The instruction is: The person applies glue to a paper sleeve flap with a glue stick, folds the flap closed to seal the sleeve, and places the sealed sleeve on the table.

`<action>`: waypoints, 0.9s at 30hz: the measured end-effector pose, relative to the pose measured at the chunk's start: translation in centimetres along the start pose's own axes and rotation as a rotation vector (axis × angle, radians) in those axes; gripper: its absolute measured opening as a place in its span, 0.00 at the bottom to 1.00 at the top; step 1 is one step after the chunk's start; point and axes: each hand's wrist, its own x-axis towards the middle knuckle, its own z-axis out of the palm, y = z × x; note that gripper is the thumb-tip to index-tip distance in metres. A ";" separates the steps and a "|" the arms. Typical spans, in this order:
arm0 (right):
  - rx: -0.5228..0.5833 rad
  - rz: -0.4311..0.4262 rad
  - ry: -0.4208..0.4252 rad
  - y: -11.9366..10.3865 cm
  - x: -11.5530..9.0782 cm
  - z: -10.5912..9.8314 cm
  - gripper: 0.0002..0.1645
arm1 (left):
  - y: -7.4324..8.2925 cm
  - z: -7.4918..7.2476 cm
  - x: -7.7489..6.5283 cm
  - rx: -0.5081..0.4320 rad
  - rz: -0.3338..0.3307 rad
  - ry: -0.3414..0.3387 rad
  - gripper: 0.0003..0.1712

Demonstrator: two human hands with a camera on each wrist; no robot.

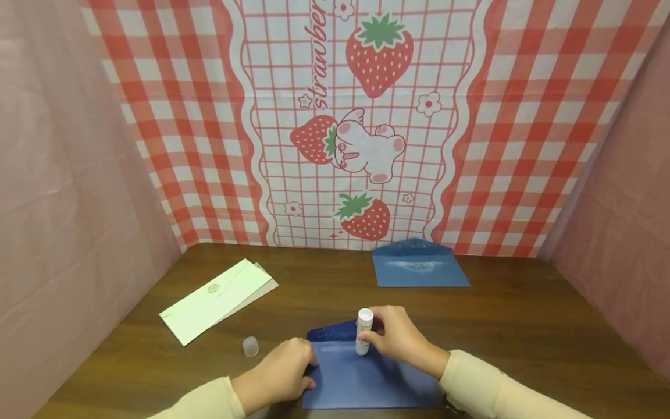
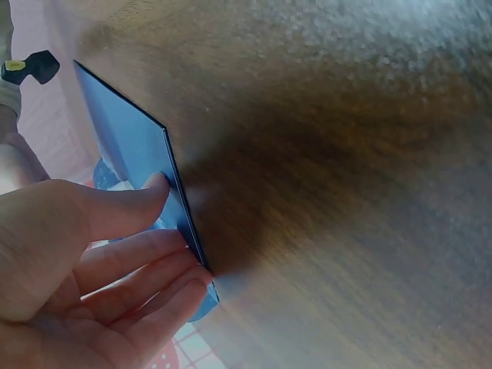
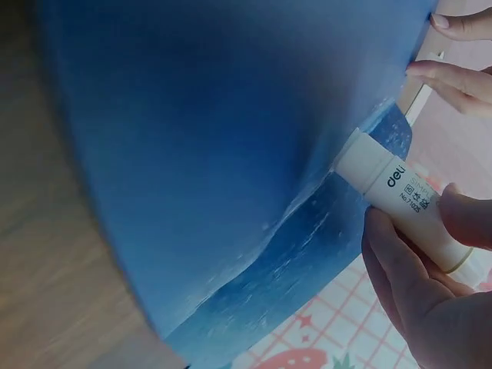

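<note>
A dark blue envelope (image 1: pixel 361 387) lies flat on the table with its flap spread away from the person. My right hand (image 1: pixel 400 337) grips a white glue stick (image 1: pixel 362 340), labelled "deli", whose lower end touches the envelope near the flap fold. The right wrist view shows whitish glue streaks on the flap (image 3: pixel 284 254). At the envelope's left edge rests my left hand (image 1: pixel 282 369); its thumb (image 2: pixel 142 204) and fingertips touch that edge in the left wrist view. A translucent cap (image 1: pixel 250 347) sits on the table left of this hand.
Toward the back right lies another blue envelope (image 1: pixel 421 276) with its flap up and a whitish patch below the fold. Pale green envelopes (image 1: pixel 217 299) overlap at the left on the wooden table (image 1: pixel 314 291). A strawberry-print cloth (image 1: pixel 366 145) hangs behind, with pink cloth on both sides.
</note>
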 end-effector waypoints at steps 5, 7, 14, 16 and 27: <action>-0.030 0.001 0.035 0.8 -0.6 -0.8 0.06 | 0.1 0.0 0.0 -0.003 -0.007 -0.006 0.15; -0.037 0.009 0.049 1.2 -0.9 -1.1 0.06 | 0.1 0.0 0.0 0.000 -0.006 -0.003 0.15; -0.057 0.011 0.094 2.2 -2.0 -2.0 0.07 | 0.2 0.0 0.0 0.017 0.004 0.014 0.15; -0.069 0.007 0.107 2.4 -2.2 -2.2 0.07 | 0.1 0.0 0.0 0.024 0.010 0.017 0.15; -0.108 0.055 0.107 3.5 -3.2 -3.7 0.08 | -0.3 0.3 -0.1 0.042 0.051 0.053 0.14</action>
